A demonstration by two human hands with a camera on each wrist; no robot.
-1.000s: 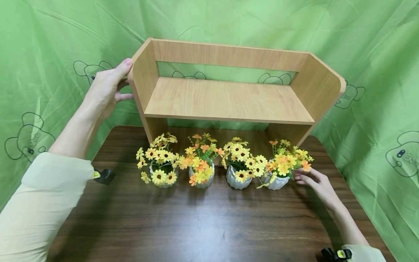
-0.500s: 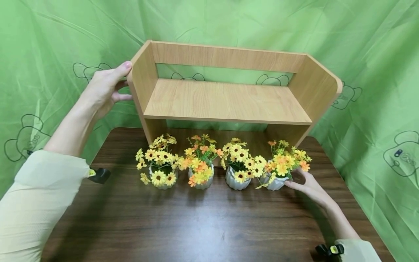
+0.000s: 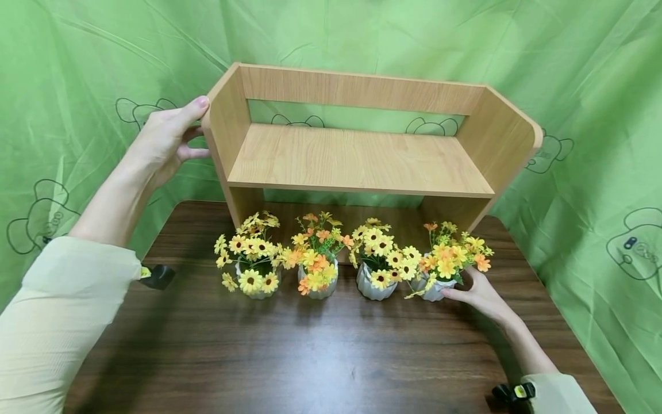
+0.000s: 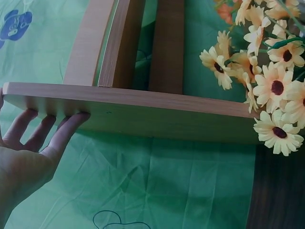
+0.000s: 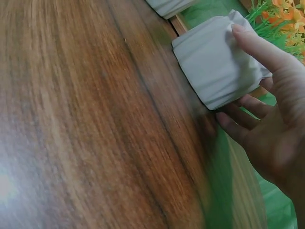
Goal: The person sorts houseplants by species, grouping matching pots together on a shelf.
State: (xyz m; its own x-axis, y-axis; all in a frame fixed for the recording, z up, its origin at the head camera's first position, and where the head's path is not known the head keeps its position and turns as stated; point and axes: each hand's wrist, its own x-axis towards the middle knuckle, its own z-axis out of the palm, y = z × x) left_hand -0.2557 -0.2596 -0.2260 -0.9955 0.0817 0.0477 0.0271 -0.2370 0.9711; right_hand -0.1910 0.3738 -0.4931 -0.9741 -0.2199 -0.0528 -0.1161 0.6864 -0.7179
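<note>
A light wooden two-tier shelf stands at the back of the dark table. My left hand holds its left side panel, thumb on the front edge and fingertips against the outer face. A row of white flowerpots with artificial flowers stands before the shelf. My right hand grips the rightmost white flowerpot, which bears yellow and orange flowers. The thumb lies on the front of this pot while the other fingers reach round its side, partly hidden. The pot stands upright on the table.
Left of the held pot stand a pot of pale yellow daisies, a pot of orange and yellow flowers and another daisy pot. The brown table spreads in front, and a green curtain hangs behind.
My right hand has moved left from beside the rightmost flowerpot, and its thumb has come onto the front of the pot. My left hand keeps its hold on the shelf.
</note>
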